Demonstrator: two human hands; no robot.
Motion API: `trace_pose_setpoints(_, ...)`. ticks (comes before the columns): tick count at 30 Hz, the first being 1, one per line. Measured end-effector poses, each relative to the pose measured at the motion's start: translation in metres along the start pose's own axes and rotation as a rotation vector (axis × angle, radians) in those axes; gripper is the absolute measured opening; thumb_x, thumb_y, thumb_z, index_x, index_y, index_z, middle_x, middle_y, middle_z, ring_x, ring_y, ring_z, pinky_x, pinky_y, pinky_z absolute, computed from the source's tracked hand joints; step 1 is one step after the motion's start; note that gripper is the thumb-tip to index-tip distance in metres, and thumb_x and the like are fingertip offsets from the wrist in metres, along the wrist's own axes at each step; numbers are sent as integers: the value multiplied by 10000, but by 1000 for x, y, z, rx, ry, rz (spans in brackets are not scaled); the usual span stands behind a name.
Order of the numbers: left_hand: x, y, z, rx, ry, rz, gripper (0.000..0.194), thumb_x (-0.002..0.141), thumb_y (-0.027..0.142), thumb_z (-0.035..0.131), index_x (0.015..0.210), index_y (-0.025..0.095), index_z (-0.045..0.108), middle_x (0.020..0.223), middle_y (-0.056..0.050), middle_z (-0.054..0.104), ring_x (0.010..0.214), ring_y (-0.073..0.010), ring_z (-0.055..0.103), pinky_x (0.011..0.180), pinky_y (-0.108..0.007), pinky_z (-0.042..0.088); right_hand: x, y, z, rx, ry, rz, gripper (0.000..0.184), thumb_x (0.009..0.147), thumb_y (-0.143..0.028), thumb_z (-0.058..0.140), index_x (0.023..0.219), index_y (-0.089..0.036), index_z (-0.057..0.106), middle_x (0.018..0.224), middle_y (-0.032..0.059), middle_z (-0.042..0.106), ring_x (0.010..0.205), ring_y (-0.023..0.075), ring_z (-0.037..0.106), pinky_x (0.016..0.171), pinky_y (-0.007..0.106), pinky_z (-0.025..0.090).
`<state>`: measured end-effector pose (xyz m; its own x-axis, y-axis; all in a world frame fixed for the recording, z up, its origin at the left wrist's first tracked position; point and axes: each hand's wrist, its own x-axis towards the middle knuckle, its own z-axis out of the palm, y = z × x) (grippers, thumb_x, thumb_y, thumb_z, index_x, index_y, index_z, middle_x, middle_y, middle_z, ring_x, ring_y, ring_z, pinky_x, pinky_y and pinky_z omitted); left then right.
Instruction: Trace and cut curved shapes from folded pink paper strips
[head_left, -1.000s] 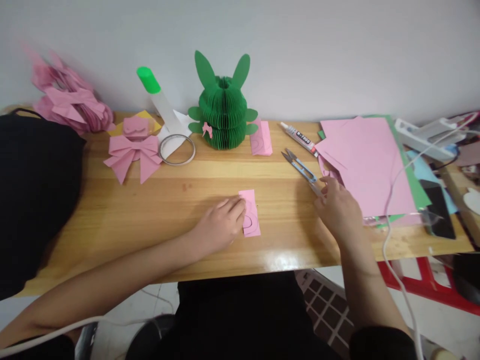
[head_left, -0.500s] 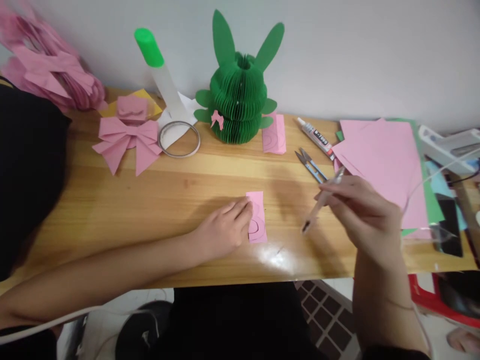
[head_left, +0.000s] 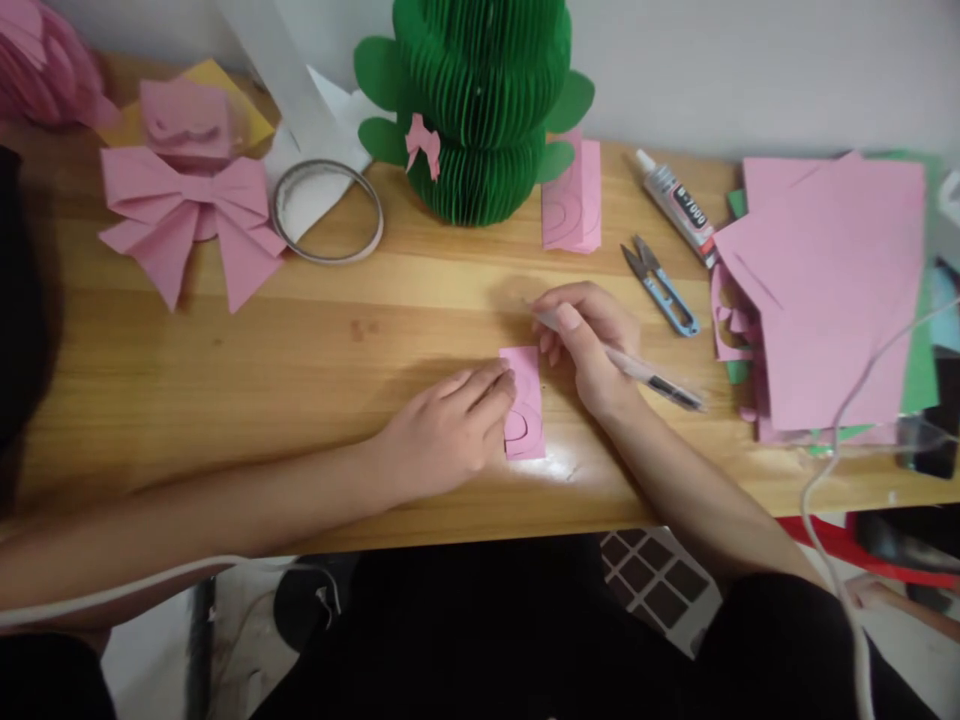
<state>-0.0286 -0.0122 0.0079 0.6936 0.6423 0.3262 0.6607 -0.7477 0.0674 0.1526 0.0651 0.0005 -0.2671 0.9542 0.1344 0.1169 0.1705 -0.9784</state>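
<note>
My left hand (head_left: 454,425) lies on the wooden tabletop, its fingertips pressing the left edge of a small pink paper strip (head_left: 529,430) with curved pencil-like lines drawn on it. Just to the strip's upper right, my right hand (head_left: 592,345) is closed on a clear pen (head_left: 652,380). One end of the pen points up and left past the fingers; the other slants down to the right. Beyond both hands stands a green honeycomb-paper figure (head_left: 480,120) with a small pink bow (head_left: 423,147) on its front; its top is out of view.
Thread snips (head_left: 660,285) and a glue tube (head_left: 679,205) lie right of centre, beside stacked pink paper sheets (head_left: 847,300). More marked pink strips (head_left: 574,200) sit by the green figure. At left are a large pink paper bow (head_left: 195,205) and a tape roll (head_left: 380,225). A white cable (head_left: 817,480) crosses the right side.
My right hand has moved left, close to the pink strip, and the pen has turned in its fingers. My left hand stays on the strip. The view has tilted down.
</note>
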Motion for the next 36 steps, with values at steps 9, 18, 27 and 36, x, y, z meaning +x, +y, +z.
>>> trace_pose_setpoints(9, 2, 3, 0, -27, 13, -44, 384, 926, 41, 300, 1078, 42, 653, 1146, -150, 697, 1097, -236, 640, 922, -331, 514, -1, -8, 6, -264, 8, 39, 180, 735, -155, 469, 617, -190, 601, 531, -35, 572, 463, 96, 506, 470, 225, 412)
trace_pose_setpoints(18, 3, 4, -1, -39, 21, -81, 382, 947, 75, 298, 1063, 54, 662, 1116, -129, 713, 1076, -231, 648, 906, -325, 531, 1, -11, 9, -366, -32, 6, 212, 702, -150, 454, 573, -185, 619, 516, -28, 609, 452, 88, 526, 461, 205, 416)
trace_pose_setpoints(27, 2, 3, 0, -83, 1, -88, 378, 949, 74, 291, 1088, 59, 642, 1141, -141, 699, 1122, -233, 626, 933, -337, 521, 1, -12, 10, -357, -37, 4, 210, 698, -132, 461, 579, -186, 625, 537, -27, 638, 456, 89, 543, 456, 200, 419)
trace_pose_setpoints(36, 4, 4, 0, -53, 35, -100, 384, 956, 78, 288, 1061, 56, 657, 1122, -120, 711, 1069, -215, 647, 900, -316, 525, 0, -10, 9, -362, -32, -4, 225, 706, -120, 446, 578, -182, 621, 551, -22, 630, 487, 90, 554, 483, 204, 435)
